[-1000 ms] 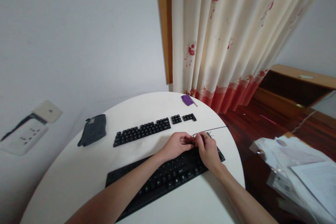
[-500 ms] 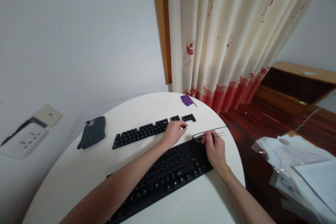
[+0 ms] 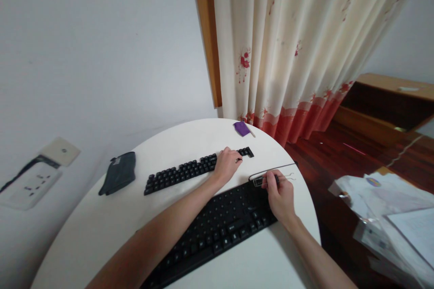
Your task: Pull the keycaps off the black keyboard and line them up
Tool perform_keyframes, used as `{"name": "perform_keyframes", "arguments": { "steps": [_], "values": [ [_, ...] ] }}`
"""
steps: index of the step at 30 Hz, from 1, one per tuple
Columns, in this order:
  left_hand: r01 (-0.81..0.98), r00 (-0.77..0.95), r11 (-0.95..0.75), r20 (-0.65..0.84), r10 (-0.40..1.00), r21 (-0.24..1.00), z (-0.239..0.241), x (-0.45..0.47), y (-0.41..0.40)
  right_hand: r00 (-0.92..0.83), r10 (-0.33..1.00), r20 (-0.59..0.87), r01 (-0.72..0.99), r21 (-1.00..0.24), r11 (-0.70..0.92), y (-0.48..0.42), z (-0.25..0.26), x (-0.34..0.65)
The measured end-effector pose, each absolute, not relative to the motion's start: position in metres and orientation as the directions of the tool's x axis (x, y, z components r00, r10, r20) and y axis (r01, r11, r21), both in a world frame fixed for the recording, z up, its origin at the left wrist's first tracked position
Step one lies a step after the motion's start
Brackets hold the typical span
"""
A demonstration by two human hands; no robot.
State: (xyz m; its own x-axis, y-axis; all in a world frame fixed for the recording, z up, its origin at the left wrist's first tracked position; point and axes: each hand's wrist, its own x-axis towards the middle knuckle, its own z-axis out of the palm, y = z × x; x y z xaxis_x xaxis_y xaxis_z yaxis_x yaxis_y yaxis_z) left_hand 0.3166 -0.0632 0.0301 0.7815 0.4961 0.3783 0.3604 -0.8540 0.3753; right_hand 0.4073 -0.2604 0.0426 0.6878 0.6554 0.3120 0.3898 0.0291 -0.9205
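A black keyboard [image 3: 233,223] lies slantwise across the near part of the round white table, many of its upper keys off and some lower ones still on. Beyond it, loose black keycaps [image 3: 179,173] are laid out in rows. My left hand [image 3: 226,165] is over the right part of these rows, its fingers pinched on a small dark piece that looks like a keycap [image 3: 238,160]. At the keyboard's far right corner, my right hand [image 3: 280,192] is closed around a wire keycap puller [image 3: 289,177], whose thin metal prongs point right.
A dark grey pouch [image 3: 119,173] lies at the table's left edge. A purple cloth piece with a thin stick [image 3: 242,128] is at the far edge. The keyboard's cable [image 3: 273,167] runs off to the right. Papers and plastic bags [image 3: 383,212] sit right of the table.
My left hand has shifted slightly away from me and covers more of the keycap rows. My right hand stays about where it was with the keycap puller; the camera view has moved a little.
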Motion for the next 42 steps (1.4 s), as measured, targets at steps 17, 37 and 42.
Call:
{"name": "perform_keyframes", "arguments": {
  "steps": [17,37,42],
  "values": [
    [0.423,0.720,-0.839,0.436,0.540,0.341,0.023,0.314,-0.066,0.688,0.645,0.333,0.421,-0.907,0.019,-0.261,0.042,0.409],
    [0.551,0.611,-0.772,0.476,0.632,0.317,0.031,0.312,-0.073,0.728,0.599,0.334,0.398,-0.917,0.027,-0.264,0.046,0.413],
    [0.318,0.704,-0.848,0.494,0.511,0.424,0.030,0.312,-0.070,0.716,0.615,0.329,0.459,-0.886,-0.061,-0.281,0.055,0.437]
  ]
}}
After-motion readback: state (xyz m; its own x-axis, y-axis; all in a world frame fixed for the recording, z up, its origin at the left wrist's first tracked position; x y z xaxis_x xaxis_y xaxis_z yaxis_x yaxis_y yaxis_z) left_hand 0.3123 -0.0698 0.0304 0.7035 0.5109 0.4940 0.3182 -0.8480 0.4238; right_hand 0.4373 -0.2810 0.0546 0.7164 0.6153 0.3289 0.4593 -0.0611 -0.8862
